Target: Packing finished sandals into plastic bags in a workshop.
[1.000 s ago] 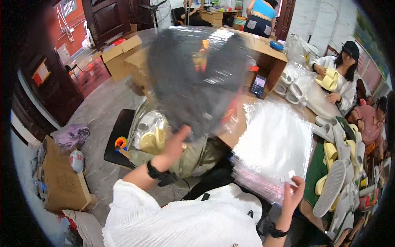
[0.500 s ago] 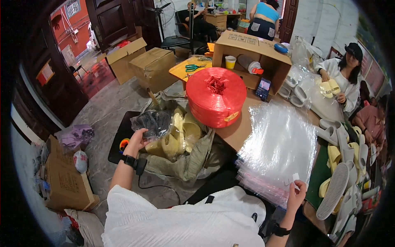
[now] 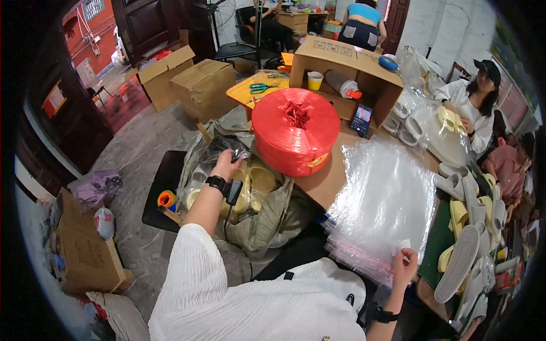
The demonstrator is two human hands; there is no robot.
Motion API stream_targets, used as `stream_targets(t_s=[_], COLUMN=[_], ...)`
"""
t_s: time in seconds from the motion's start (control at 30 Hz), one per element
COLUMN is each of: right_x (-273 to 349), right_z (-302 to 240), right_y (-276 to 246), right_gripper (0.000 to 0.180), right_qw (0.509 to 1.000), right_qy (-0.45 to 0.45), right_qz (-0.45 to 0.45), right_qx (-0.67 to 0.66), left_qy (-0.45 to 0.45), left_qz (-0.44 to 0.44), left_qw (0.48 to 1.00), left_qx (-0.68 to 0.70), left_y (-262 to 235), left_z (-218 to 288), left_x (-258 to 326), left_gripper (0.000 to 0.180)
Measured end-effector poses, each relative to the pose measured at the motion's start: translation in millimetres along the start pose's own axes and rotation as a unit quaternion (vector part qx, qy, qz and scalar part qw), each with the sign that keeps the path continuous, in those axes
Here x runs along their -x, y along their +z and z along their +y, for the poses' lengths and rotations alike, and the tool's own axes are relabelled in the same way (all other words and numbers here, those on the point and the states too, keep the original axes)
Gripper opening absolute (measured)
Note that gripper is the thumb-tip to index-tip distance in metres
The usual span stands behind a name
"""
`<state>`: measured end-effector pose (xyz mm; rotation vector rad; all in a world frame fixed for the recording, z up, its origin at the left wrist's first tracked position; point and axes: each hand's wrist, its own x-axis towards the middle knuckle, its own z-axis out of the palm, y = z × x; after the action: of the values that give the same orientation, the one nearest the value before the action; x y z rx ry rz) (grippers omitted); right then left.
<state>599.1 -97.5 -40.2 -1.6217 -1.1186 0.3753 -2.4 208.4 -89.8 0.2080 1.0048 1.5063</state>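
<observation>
My left hand [image 3: 226, 164] is closed on a clear plastic bag [image 3: 242, 154]. It is over an open woven sack [image 3: 267, 219] holding pale yellow slippers [image 3: 263, 181], several of them under clear plastic. My right hand [image 3: 405, 267] pinches a small white tag [image 3: 402, 245] between thumb and fingers. That tag is just above the lower part of a stack of clear plastic bags [image 3: 387, 187] with pink edges, lying on the table. Beyond the sack, a large roll of red plastic twine [image 3: 296, 133] stands on the table's near left corner.
A cardboard box [image 3: 347, 57] on its side holds a cup and a bottle; a phone [image 3: 362, 119] leans there. Grey and yellow slippers [image 3: 458, 258] crowd the right. Across the table a person [image 3: 483, 108] handles yellow slippers. A black stool [image 3: 162, 196] carries tape rolls.
My left hand has moved forward and right over the sack, with plastic in its fingers. My right hand, still pinching the white tag, has shifted slightly left.
</observation>
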Motion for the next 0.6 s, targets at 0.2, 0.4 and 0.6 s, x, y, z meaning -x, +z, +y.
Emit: stream_targets(t_s=[0.2,0.4,0.6], right_x=[0,7,5], right_z=[0,-6,-26], right_y=[8,0,9], right_gripper=[0.012,0.017,0.019], right_qw=[0.998,0.999,0.998], right_qy=[0.016,-0.009,-0.04], right_qz=[-0.001,-0.004,-0.043], right_qx=[-0.052,0.047,0.009], left_qy=[-0.067,-0.021,0.241], left_qz=[0.06,-0.025,0.063], left_qw=[0.987,0.949,0.362], left_qx=[-0.136,-0.314,-0.898], left_y=[4,47,83], left_z=[16,4,5], left_x=[20,82,186], left_gripper=[0.03,0.056,0.056])
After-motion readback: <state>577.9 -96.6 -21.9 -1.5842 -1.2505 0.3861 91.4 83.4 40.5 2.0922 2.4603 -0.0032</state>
